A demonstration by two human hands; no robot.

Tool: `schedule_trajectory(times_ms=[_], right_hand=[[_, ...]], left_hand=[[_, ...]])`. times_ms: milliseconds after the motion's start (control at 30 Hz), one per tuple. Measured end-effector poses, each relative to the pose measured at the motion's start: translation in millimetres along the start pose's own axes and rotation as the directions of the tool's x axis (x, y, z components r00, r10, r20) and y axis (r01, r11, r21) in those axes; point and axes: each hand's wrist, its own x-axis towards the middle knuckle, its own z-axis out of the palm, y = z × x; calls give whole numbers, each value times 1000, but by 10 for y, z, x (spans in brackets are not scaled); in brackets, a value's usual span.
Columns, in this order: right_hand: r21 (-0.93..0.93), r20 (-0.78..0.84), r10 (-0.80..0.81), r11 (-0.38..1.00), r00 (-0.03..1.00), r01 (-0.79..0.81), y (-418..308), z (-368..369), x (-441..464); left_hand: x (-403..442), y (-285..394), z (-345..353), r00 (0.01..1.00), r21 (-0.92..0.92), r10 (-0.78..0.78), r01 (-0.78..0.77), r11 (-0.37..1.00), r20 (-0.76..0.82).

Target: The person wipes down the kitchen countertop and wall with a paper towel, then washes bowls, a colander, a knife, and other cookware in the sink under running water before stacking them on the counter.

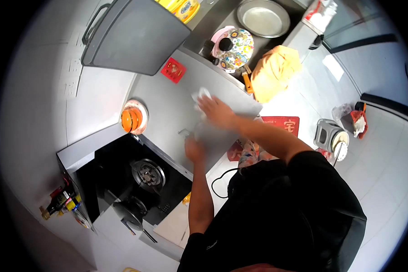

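Note:
My right hand (216, 112) presses a crumpled white tissue or cloth (201, 95) against the grey countertop (163, 97). Its fingers lie over the white piece, and motion blurs their edges. Closer to my body, my left hand (195, 150) is low over the same counter with its fingers curled. A small shiny grey thing (184, 132) shows at its fingertips, too blurred to name. Beyond my hands, a red packet (173, 70) lies on the counter. An orange bowl (131, 119) sits on a plate (143, 113) by the wall.
A black gas hob (111, 174) with a small pan (129, 212) is at lower left. The sink (199, 34) holds a flower-patterned lid (235, 47) and a round metal pan (263, 18). An orange cloth (276, 72) hangs over its edge. A large grey panel (133, 36) stands at upper left.

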Motion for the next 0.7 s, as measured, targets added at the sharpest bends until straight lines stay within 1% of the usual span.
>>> schedule_trajectory(times_ms=[67,100,167,200,267,333,367,400,433,467,500,533,600,633,667,700], right_hand=[[76,14,-10,997,1000,9,-156,-41,-709],[70,8,0,998,1000,-1,-135,-83,-937],[60,41,36,997,999,-38,-123,-207,-1273],[60,36,36,997,999,-38,-147,-225,-1246],[-104,-73,249,961,966,-256,38,-236,-1017],[0,-123,377,925,918,-380,-14,-174,-618],[-8,-123,424,904,897,-428,-153,-107,-489],[-9,-49,396,918,917,-397,-367,-98,-495],[126,-21,347,931,938,-342,-618,83,-557],[-108,-113,216,968,970,-228,-882,485,-674],[-64,-5,119,991,993,-119,-1135,354,-880],[-73,-10,127,989,992,-127,-1137,327,-999],[38,-7,41,998,999,-41,-1151,309,-1320],[-97,-4,87,992,996,-87,-997,264,-1446],[-50,-67,202,977,977,-205,-769,228,-1519],[-48,-137,295,951,946,-304,-574,36,-1626]], left_hand=[[-104,-116,-5,999,-3,9,-8,1000,31],[-135,-167,-23,999,1,-2,2,1000,50],[-213,-60,-193,999,-45,13,-11,999,35],[-262,-39,-332,999,-72,22,-20,997,27],[-345,-31,-466,999,-98,41,-38,994,25],[-456,-70,-576,998,-118,60,-56,991,31],[-484,-80,-607,999,-134,35,-30,990,32],[-510,-91,-664,999,-143,34,-29,989,36],[-534,-98,-725,999,-151,33,-27,988,40],[-550,-71,-783,1000,-174,14,-10,985,25],[-581,-77,-822,1000,-193,-9,11,981,12],[-588,-90,-826,1000,-202,1,1,979,10],[-648,-158,-864,992,-140,-40,57,989,121],[-683,-173,-869,992,-137,-32,49,989,126],[-696,-174,-870,987,-128,-46,66,990,151],[-708,-175,-880,983,-119,-63,85,989,174]])
